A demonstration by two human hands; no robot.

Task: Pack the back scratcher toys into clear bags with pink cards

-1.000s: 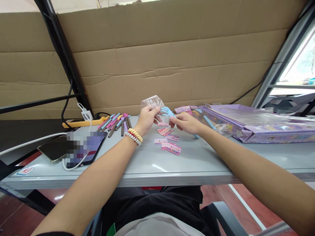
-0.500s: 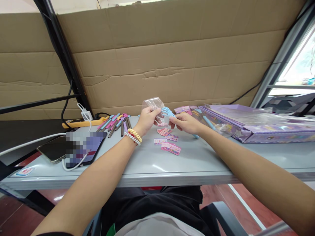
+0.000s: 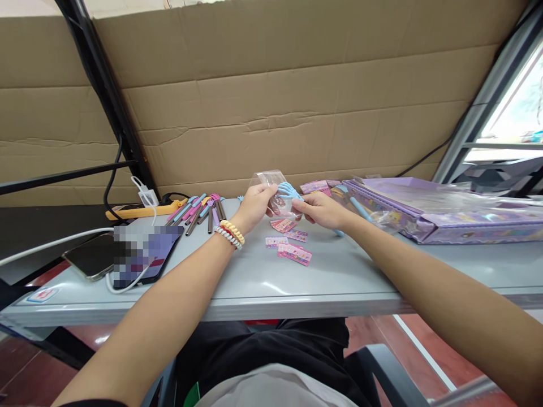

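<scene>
My left hand (image 3: 254,207) pinches a clear plastic bag (image 3: 268,177), which spreads out behind and below the fingers. Between my hands is the light-blue, hand-shaped head of a back scratcher (image 3: 288,191), right at the bag; whether it is inside or in front of it I cannot tell. The fingers of my right hand (image 3: 319,209) are closed on the scratcher just below that head, and its blue end shows under the hand. Several small pink and purple printed cards (image 3: 294,254) lie on the table below my hands.
Several more back scratchers (image 3: 197,212) are piled left of my left hand. Two phones (image 3: 91,257) with white cables lie on the grey table (image 3: 254,285). A purple box (image 3: 470,229) covered with clear plastic stands at the right. Cardboard (image 3: 275,113) walls off the back.
The plastic bag has opened out lower, now reaching below the scratcher's blue head. That head looks more spread to the camera. My hands stay in nearly the same place.
</scene>
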